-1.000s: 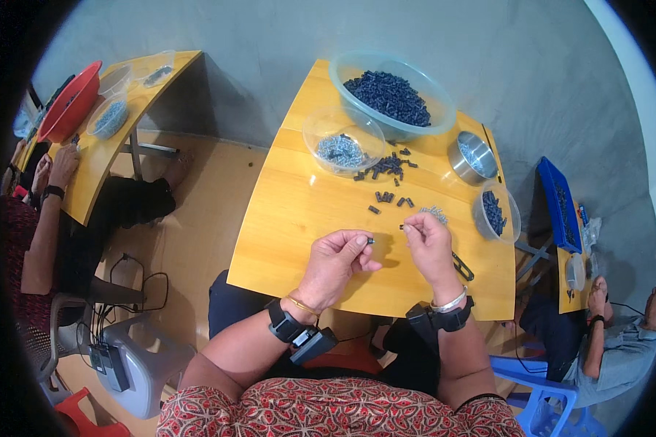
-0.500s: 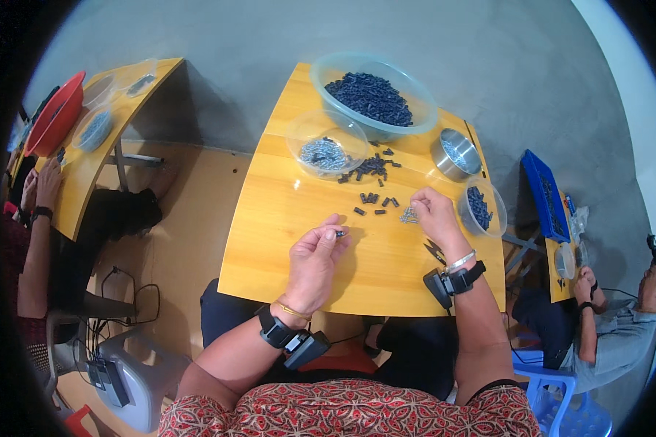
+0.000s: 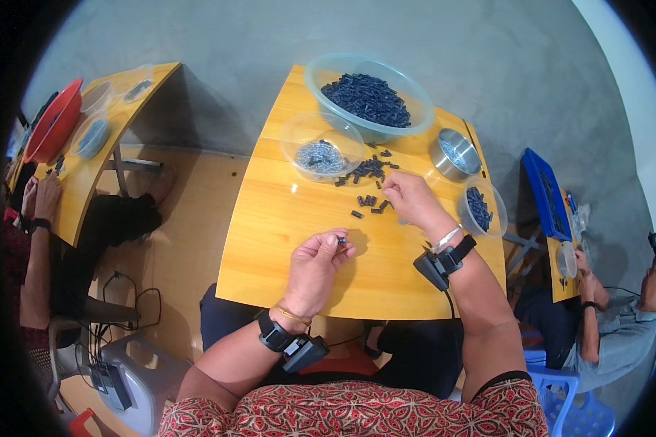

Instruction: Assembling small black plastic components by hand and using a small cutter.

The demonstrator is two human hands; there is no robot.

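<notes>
Between the thumb and fingers of my left hand [image 3: 316,264] is a small dark plastic piece [image 3: 341,239], one end showing, held above the near half of the table. My right hand [image 3: 413,199] is in a pinch over the loose black plastic pieces [image 3: 370,200] in the middle of the table. Anything between its fingertips is too small to make out. A few shiny metal screws [image 3: 403,221] show partly beneath this hand. Just beyond the fingers lies a heap of black pieces [image 3: 369,170].
A big pale-blue basin [image 3: 426,125] of black pieces stands at the back. Near it are a clear bowl [image 3: 288,149] of screws, a steel bowl [image 3: 450,169] and a clear tub [image 3: 497,226] of black pieces. People work at tables to the left [image 3: 153,80] and right [image 3: 559,280].
My right hand has moved left and away from me, from the screws to over the black pieces. My left hand has barely moved and still grips its small piece.
</notes>
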